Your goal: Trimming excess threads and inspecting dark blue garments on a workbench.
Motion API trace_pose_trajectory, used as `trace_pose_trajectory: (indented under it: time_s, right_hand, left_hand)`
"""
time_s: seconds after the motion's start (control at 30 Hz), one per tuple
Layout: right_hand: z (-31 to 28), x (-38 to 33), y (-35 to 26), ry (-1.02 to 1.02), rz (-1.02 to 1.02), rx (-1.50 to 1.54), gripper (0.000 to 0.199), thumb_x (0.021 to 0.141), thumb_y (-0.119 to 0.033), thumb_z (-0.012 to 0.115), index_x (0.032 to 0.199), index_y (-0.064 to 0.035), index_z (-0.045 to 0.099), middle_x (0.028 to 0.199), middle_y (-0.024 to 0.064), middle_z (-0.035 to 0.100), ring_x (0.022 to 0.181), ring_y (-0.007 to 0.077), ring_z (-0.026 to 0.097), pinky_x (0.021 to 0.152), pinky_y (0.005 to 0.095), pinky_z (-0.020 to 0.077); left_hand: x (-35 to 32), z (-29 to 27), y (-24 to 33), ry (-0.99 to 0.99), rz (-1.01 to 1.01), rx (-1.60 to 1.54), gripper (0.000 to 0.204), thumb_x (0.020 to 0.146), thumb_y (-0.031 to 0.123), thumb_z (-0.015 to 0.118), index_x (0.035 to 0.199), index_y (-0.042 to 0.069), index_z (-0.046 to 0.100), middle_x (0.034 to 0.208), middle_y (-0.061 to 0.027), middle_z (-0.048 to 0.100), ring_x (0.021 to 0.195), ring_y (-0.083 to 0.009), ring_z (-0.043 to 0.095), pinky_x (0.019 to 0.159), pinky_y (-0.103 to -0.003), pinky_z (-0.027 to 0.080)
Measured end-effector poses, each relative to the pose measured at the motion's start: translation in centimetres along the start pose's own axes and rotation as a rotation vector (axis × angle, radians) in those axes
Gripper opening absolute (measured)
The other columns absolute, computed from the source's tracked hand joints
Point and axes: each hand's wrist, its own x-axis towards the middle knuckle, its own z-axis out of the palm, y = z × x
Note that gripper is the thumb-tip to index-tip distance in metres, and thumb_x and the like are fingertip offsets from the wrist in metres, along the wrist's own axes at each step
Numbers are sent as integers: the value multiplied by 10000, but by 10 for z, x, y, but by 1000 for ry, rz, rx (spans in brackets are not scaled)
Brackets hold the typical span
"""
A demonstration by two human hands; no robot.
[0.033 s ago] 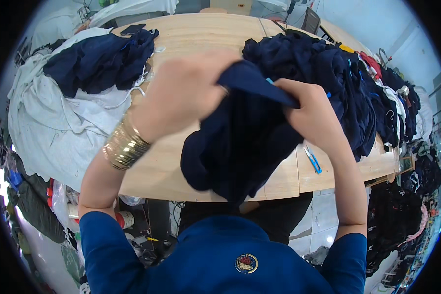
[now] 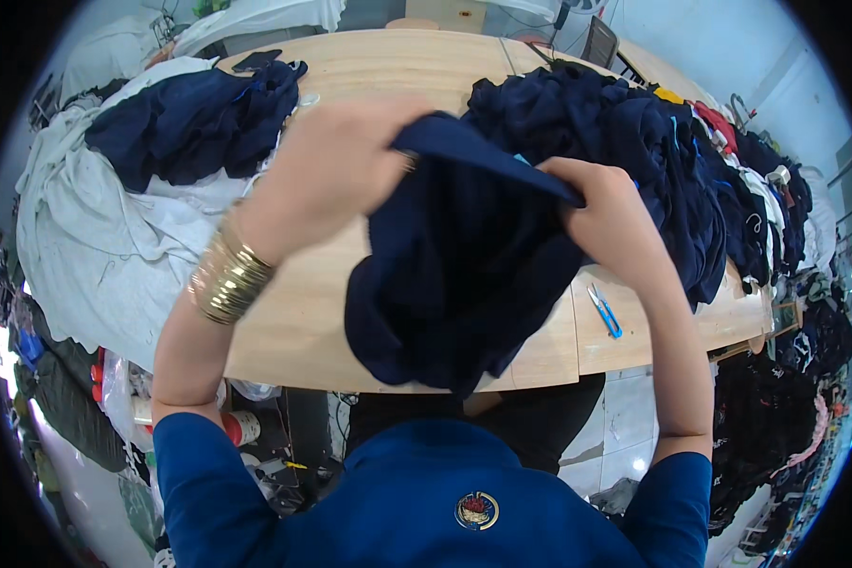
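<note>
Nearest, a smooth blue shirt, cut off at the lower edge. Coiled gold bangles. Left hand blurred, pinching 1 end of a narrow navy band, finger placement hard to make out; right hand pinching the other end. Between these 2, hanging from the band over the pale wood table: a soft, matte navy garment, rounded, inner folds lost in shadow. Beside, blue-handled snips. Farther, rumpled whitish cloth at left, crumpled navy pile at right.
</note>
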Motion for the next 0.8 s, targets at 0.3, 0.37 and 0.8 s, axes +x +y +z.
trace_pose_trajectory:
  time_s: [0.3,0.37,0.8]
  right_hand:
    - [-59,84,125,-134,614,-367,449,728,-3,410,1105,-116,627,695,174,651,571,261,652,615,362,535]
    - [-80,106,112,359,266,-489,392,767,-58,416,1080,-130,640,617,127,635,570,216,651,588,335,529]
    - [99,-82,79,6,152,69,510,650,72,582,1140,-70,557,1294,129,466,1153,294,489,949,349,415]
  left_hand:
    - [18,-12,-154,6,-579,-212,309,857,72,457,1118,119,616,634,-61,618,407,-114,546,396,-224,453]
    - [39,-35,-140,264,-544,-331,365,891,53,390,1211,121,550,1053,-80,608,684,-160,664,532,-228,525]
    - [-199,94,-68,-69,-651,-78,504,736,114,655,1194,51,454,1207,-161,462,1146,-352,450,951,-392,382]
